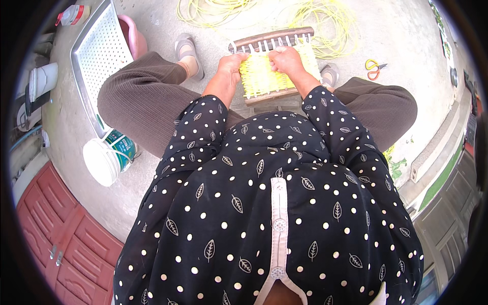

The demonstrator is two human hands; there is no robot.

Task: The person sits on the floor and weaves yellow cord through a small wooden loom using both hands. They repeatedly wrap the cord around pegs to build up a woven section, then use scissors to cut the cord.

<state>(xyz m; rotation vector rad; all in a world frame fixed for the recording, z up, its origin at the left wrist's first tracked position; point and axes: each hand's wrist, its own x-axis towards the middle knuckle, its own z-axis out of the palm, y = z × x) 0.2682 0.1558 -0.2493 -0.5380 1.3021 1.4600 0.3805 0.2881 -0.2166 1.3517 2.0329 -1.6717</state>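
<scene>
Between my knees lies a frame with dark wooden bars [272,38] and a row of pale cords running from it. Yellow strands are woven across the cords into a dense panel [263,78]. At the panel's upper left corner is my left hand [232,65], its thumb and fingers pinched on the woven edge. My right hand [284,60] is closed in a fist over the upper middle of the panel, by the cords; what it grips is hidden. Loose coils of yellow strand [328,28] spread on the ground beyond the frame.
Scissors with yellow and orange handles [373,69] lie on the concrete at the right. On the left are a perforated metal tray [101,42], a pink basin [133,36], a bucket with a white lid [101,162] and a plastic bottle [76,15].
</scene>
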